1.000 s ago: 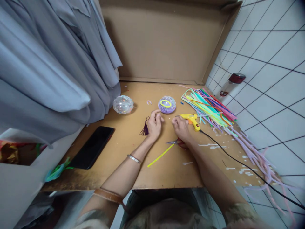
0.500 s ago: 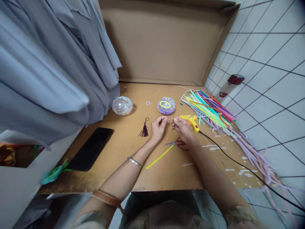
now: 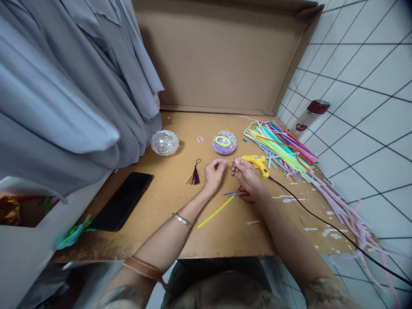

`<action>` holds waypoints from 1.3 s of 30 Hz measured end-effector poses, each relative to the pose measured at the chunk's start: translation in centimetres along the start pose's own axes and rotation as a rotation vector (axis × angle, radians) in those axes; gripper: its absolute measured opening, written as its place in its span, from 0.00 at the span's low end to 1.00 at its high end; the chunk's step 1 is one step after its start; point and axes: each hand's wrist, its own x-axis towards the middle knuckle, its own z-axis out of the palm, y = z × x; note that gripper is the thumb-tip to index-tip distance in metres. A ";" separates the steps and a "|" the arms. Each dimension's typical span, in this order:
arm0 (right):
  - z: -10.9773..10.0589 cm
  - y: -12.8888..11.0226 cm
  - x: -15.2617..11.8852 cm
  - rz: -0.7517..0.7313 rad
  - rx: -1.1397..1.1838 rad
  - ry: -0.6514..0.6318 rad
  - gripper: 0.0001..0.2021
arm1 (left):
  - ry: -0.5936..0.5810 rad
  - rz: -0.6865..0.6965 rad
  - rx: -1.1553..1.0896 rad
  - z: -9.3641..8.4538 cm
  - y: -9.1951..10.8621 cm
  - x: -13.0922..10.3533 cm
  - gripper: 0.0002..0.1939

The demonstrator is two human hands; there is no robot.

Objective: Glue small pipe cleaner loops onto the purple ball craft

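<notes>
My left hand (image 3: 214, 175) and my right hand (image 3: 245, 172) face each other over the table, a small gap between their fingertips. Both are closed in a pinch; whatever they pinch is too small to name. Just beyond them sits a clear ball wrapped with purple strips (image 3: 224, 148), a yellow ring on top. A yellow glue gun (image 3: 257, 162) lies right behind my right hand. Scissors with red handles (image 3: 238, 194) lie partly under that hand, beside a yellow strip (image 3: 215, 211). A dark purple tassel (image 3: 194, 174) rests left of my left hand.
A clear ball (image 3: 165, 143) and a pink curved piece (image 3: 200, 139) stand further back. A black phone (image 3: 122, 201) lies left. Coloured pipe cleaners (image 3: 283, 148) and a black cord (image 3: 309, 210) spread over the right. Cardboard (image 3: 222, 56), a curtain (image 3: 80, 86) and a tiled wall surround the table.
My hands stay in nearly the same place, with only slight finger movement. The things on the table have not moved.
</notes>
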 end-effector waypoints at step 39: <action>-0.5 0.2 0.1 -0.216 -0.561 -0.014 0.21 | 0.048 -0.159 -0.299 0.2 -0.8 1.2 0.22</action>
